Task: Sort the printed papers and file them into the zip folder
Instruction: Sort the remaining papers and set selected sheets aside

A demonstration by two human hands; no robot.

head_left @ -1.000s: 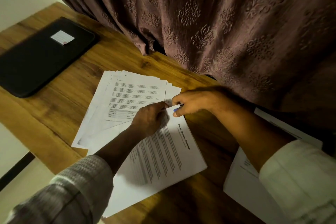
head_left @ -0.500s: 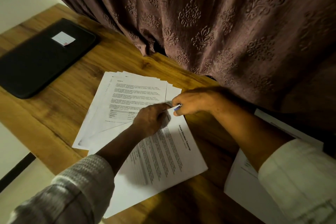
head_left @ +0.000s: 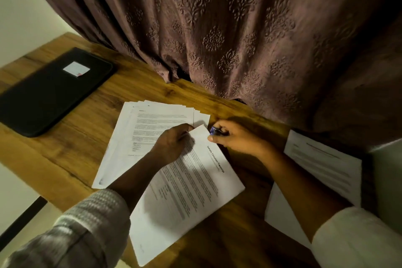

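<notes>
A printed sheet headed "Sample Education Transcript" (head_left: 195, 191) lies slanted on the wooden table (head_left: 76, 137). My left hand (head_left: 171, 143) holds its top corner with curled fingers. Just right of that corner, my right hand (head_left: 237, 140) grips a small blue object (head_left: 215, 130); what it is I cannot tell. A fanned stack of printed papers (head_left: 152, 115) lies under and behind the left hand. The black zip folder (head_left: 50, 93), shut and bearing a white label, lies at the far left.
More printed sheets (head_left: 322, 159) lie at the right, partly under my right forearm. A brown patterned curtain (head_left: 217, 28) hangs along the table's back edge. The table's front-left edge runs close to the folder.
My right hand with the blue object has drawn slightly right, off the sheet's top corner. The left hand stays on that corner. The view has tilted, so everything sits lower.
</notes>
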